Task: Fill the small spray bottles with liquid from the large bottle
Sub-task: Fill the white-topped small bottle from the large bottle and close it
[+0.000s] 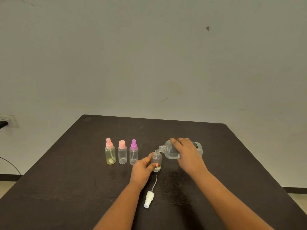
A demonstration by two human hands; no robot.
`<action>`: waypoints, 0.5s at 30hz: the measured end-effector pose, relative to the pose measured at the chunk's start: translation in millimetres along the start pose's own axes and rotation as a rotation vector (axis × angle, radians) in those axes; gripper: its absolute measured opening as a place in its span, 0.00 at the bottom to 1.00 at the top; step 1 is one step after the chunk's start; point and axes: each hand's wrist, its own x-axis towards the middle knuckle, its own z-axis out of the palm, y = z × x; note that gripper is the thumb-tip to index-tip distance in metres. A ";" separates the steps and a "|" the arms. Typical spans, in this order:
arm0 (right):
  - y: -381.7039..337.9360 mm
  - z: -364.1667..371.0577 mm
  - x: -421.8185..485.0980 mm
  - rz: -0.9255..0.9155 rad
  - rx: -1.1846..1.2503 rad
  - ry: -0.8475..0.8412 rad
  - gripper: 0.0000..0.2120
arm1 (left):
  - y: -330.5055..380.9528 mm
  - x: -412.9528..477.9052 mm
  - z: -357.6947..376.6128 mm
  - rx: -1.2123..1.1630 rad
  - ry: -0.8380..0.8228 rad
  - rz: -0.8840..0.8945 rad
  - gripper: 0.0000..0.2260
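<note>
My right hand [187,153] grips the large clear bottle [169,150], tipped on its side with its open neck over the mouth of a small uncapped clear bottle [157,159]. My left hand [142,166] holds that small bottle upright on the dark table [66,180]; a little liquid sits at its bottom. Its white spray cap [149,199] with its dip tube lies on the table in front of it. Three capped small bottles stand in a row to the left: a yellowish one with a pink sprayer [110,153], a clear one with a pink cap [122,154], a clear one with a purple sprayer [133,153].
The table's far edge meets a pale wall [149,55]. A wall socket with a black plug [6,122] sits at the far left, with a cable hanging below it.
</note>
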 end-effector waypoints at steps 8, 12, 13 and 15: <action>-1.6 -1.6 -0.2 0.004 0.000 0.001 0.32 | 0.0 0.3 -0.1 0.016 0.013 0.012 0.21; -1.9 -1.9 -0.4 0.006 0.001 0.001 0.31 | 1.4 -0.3 0.3 0.023 0.008 0.024 0.21; -2.0 -2.0 -0.6 0.008 0.005 0.001 0.31 | 1.6 -0.7 0.3 0.018 0.006 0.024 0.21; -2.0 -2.4 -1.1 0.010 0.010 0.000 0.32 | 1.9 -1.8 0.3 0.006 0.002 0.023 0.21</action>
